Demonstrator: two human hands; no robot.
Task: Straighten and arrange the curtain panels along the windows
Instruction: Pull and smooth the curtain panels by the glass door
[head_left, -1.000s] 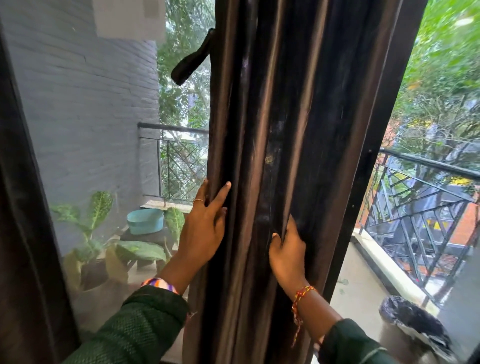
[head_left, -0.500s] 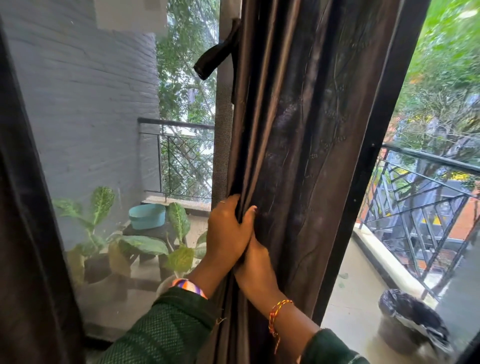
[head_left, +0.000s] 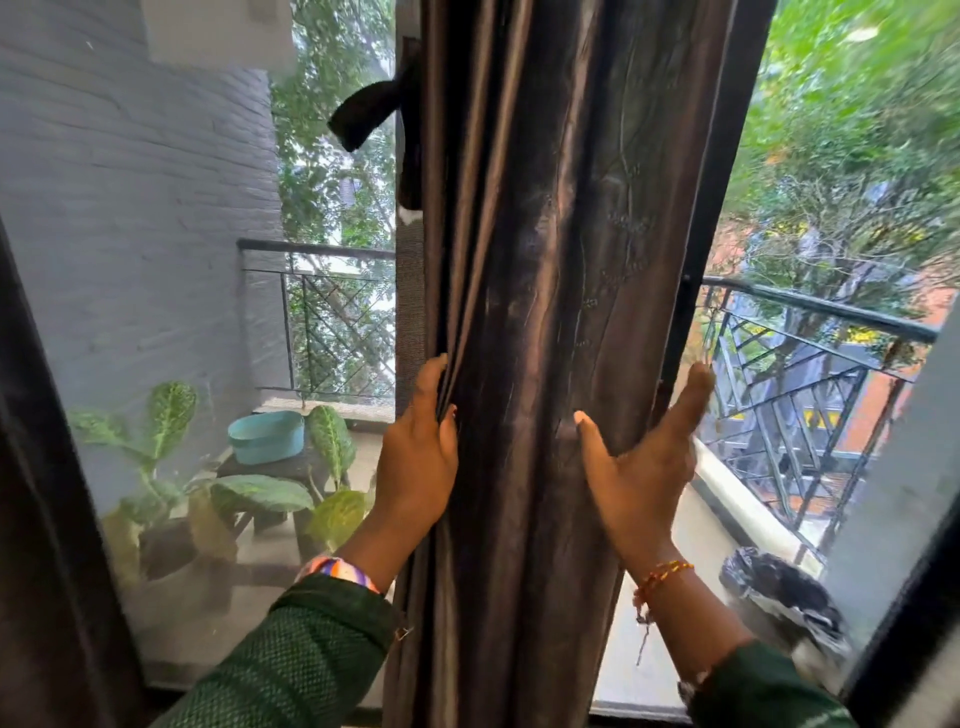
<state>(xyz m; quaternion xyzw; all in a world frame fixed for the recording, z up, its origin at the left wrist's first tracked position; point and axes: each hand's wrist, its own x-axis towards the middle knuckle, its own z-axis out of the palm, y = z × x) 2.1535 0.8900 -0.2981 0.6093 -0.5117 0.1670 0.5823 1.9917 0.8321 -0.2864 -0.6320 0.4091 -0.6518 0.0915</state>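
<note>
Both hands, clasped together half a second ago, now sit apart: left hand (head_left: 415, 457) and right hand (head_left: 641, 467) grasping the bunched brown curtain's (head_left: 545, 260) opposite edges.

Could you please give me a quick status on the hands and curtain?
Left hand grips curtain left edge. Right hand cups its right side. Curtain bunched. Nothing blocking.
</note>
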